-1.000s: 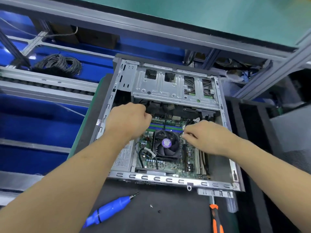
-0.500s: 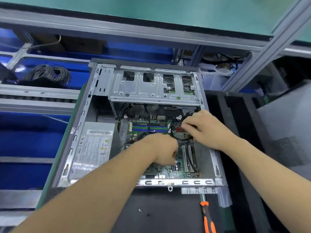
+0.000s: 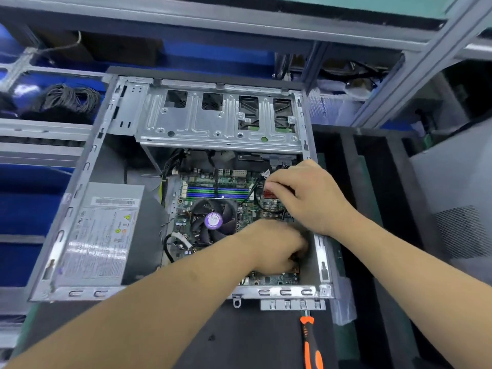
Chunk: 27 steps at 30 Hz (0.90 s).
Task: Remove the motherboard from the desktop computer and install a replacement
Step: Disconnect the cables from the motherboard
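Black mat (image 3: 239, 339); left hand (image 3: 274, 247) hides motherboard's (image 3: 226, 179) near corner.

Both your bare forearms reach forward from the bottom of the view, converging toward the right. Your left hand (image 3: 274, 246) lies knuckles up with its fingers curled downward, tips hidden. Your right hand (image 3: 308, 195), just beyond it, is also knuckles up, fingers bent and pointing left.
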Motion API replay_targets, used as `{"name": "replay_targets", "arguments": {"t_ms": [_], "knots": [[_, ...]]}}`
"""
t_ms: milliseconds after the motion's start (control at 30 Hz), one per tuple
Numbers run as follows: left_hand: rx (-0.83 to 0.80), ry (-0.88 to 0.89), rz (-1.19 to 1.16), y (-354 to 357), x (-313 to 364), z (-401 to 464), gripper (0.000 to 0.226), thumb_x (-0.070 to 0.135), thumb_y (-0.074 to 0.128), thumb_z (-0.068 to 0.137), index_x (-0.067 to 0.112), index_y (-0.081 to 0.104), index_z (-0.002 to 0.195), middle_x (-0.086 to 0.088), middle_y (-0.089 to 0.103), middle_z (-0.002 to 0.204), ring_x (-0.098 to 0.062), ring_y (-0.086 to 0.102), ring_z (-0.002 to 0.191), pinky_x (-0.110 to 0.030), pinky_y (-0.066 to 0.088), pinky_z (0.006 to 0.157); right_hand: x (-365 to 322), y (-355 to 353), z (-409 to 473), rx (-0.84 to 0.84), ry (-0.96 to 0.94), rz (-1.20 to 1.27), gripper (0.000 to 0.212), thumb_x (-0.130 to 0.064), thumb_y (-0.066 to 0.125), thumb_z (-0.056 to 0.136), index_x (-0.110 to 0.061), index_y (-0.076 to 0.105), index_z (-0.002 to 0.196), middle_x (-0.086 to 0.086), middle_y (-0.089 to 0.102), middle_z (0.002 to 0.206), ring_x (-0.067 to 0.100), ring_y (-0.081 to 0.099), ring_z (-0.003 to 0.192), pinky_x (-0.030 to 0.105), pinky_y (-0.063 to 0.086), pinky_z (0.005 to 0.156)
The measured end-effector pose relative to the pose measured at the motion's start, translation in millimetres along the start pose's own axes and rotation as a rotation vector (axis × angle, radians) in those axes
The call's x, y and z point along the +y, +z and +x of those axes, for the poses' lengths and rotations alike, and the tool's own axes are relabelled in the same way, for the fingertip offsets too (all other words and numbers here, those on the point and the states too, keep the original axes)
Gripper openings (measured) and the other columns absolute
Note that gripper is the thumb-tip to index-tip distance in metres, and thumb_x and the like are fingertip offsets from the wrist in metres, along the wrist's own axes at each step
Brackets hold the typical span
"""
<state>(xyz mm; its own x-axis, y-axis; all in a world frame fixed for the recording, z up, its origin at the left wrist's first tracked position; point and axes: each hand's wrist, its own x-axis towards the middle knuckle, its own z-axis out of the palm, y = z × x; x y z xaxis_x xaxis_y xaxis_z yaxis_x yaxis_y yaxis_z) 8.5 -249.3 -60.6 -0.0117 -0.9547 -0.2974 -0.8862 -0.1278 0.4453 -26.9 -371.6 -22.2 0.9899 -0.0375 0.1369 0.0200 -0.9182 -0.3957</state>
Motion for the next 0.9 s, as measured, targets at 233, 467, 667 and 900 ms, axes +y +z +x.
{"name": "replay_targets", "arguments": {"t_ms": [233,467,667,900], "knots": [[-0.156,0.001,0.233,0.7,5.4,8.3,0.018,0.019,0.056,0.097,0.016,0.07,0.107,-0.006,0.07,0.102,-0.03,0.065,0.09,-0.04,0.056,0.074,-4.7,-1.8,-0.6,-0.007,-0.011,-0.047,0.023,-0.029,0.053,0.102,-0.018,0.072,0.094,-0.009,0.053,0.062,0.021,0.049,0.062,0.037,0.04,0.089],[-0.212,-0.155,0.119,8.4,12.6,6.5,0.018,0.025,0.053,0.098,0.012,0.066,0.099,-0.005,0.061,0.09,-0.029,0.056,0.08,-0.036,0.047,0.068,-7.3,-2.3,-0.1,-0.044,0.011,-0.089,0.028,-0.032,0.048,0.103,-0.018,0.069,0.09,-0.006,0.051,0.059,0.021,0.045,0.059,0.035,0.039,0.091],[-0.198,-0.199,-0.025,-0.7,25.0,0.8,0.021,0.017,0.05,0.093,0.01,0.053,0.073,-0.004,0.048,0.069,-0.027,0.048,0.068,-0.033,0.041,0.062,-8.8,-2.3,0.0,-0.071,0.015,-0.117,0.029,-0.033,0.046,0.104,-0.02,0.069,0.092,-0.006,0.05,0.062,0.02,0.044,0.061,0.034,0.038,0.093],[-0.269,-0.374,0.008,-19.9,5.8,-23.8,0.032,0.041,0.047,0.099,0.015,0.058,0.083,0.001,0.052,0.078,-0.026,0.05,0.081,-0.036,0.04,0.072,-10.1,-3.9,1.9,-0.065,0.026,-0.123,0.028,-0.03,0.042,0.105,-0.02,0.059,0.084,-0.005,0.053,0.063,0.021,0.046,0.063,0.036,0.038,0.093]]}}
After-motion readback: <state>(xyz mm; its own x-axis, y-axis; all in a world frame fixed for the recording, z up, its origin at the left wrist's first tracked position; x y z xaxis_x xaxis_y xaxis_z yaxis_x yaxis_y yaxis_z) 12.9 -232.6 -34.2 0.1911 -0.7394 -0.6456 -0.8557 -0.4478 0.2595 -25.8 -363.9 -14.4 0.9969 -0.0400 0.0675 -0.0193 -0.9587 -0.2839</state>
